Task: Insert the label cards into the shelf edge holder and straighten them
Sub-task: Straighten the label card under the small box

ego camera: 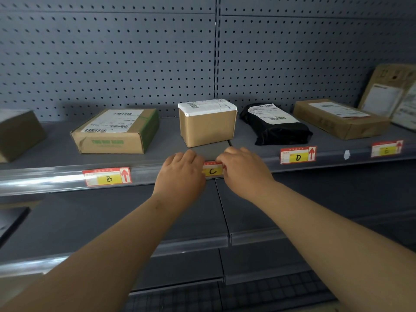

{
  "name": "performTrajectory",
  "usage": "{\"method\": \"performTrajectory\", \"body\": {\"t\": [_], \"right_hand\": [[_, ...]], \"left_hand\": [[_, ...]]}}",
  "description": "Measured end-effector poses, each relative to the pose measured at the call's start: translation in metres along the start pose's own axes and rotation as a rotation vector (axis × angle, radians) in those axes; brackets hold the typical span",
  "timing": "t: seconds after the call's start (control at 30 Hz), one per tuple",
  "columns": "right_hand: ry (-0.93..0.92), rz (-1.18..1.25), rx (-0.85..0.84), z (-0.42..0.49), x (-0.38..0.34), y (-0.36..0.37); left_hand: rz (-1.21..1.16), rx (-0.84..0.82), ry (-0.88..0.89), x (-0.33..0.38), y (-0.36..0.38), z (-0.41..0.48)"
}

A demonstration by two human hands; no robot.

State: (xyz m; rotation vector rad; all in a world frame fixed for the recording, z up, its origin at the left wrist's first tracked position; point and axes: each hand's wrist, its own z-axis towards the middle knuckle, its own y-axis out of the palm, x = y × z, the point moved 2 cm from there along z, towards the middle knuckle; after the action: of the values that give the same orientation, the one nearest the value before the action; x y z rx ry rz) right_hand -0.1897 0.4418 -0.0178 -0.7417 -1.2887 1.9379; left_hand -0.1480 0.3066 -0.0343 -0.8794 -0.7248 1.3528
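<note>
A red and yellow label card marked C (212, 170) sits in the clear shelf edge holder (56, 181) at the middle. My left hand (180, 176) covers its left end and my right hand (243, 172) covers its right end, fingers curled onto the card's edges. Only the card's middle shows between them. The card marked B (108, 177) sits in the holder to the left. To the right, the cards marked D (298, 155) and E (386, 149) are also in the holder.
Parcels stand on the shelf behind the holder: a brown box with green print (114, 131), a taped tan box (207, 122), a black bag (274, 124) and a flat carton (337, 118). A white scrap (347, 154) sticks on the strip. Lower shelves lie below my arms.
</note>
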Motion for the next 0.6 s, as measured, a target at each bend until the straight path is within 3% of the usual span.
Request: {"method": "performTrajectory", "body": {"t": [0.6], "right_hand": [[0.043, 0.056, -0.003, 0.0075, -0.0015, -0.0005]], "left_hand": [[0.021, 0.075, 0.037, -0.0038, 0.003, 0.0004]]}}
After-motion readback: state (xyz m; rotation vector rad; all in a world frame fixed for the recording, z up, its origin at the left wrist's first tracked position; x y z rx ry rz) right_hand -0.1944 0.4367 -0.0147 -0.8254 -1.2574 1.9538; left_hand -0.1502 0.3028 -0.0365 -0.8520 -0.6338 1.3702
